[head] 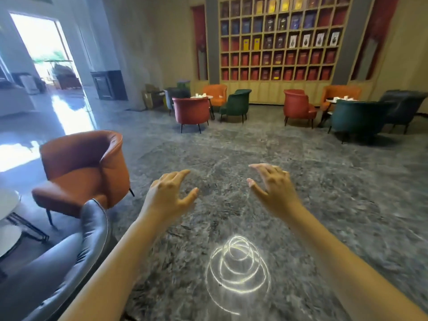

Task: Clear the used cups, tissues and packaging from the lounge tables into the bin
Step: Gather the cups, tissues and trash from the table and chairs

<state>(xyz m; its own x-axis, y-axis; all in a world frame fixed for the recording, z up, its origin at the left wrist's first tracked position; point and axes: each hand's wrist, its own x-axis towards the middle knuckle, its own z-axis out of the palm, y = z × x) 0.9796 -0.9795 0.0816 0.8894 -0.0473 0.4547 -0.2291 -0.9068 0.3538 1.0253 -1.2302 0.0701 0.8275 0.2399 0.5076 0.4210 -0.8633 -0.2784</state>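
My left hand (170,194) and my right hand (273,184) are stretched out in front of me over the grey stone floor, fingers spread and relaxed, holding nothing. Far across the room a small round table (207,97) carries pale cups or tissues (199,95) among its armchairs. A second table (331,101) at the far right carries similar white items (345,98). The edge of a white table (7,202) shows at my near left. I see no bin that I can identify.
An orange armchair (81,172) and a grey leather chair (69,256) stand close on my left. Red, green and orange chairs ring the far tables. A tall shelf wall (280,38) fills the back. A bright doorway (44,49) opens at the far left.
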